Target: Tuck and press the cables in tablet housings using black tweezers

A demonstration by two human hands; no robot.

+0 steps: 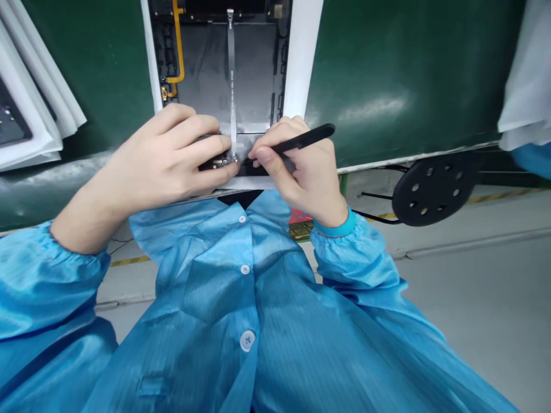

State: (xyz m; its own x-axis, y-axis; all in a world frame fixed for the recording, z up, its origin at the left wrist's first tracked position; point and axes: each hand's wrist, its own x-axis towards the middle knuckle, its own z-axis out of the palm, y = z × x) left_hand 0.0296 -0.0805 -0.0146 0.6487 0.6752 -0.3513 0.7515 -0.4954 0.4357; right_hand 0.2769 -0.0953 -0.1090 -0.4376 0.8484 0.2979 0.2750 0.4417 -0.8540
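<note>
A device casing [206, 74] with a dark grey interior lies on a white sheet [303, 57]. A pale ribbon cable [232, 86] runs down its middle, and an orange flex cable [178, 51] sits along its left side. My left hand [172, 152] rests over the casing's near left corner, fingers apart, its fingertips touching a small part [221, 163] at the cable's lower end. My right hand [301, 160] is closed around a black pen-like tool [307, 139], just right of the cable end. The tool's tip is hidden by the fingers.
White sheets [51, 97] with another dark device [12, 117] are at the left of the green table [387, 74]. More white sheeting [527, 80] hangs at the far right. A round black stool seat [433, 189] with holes stands beyond the table's near edge.
</note>
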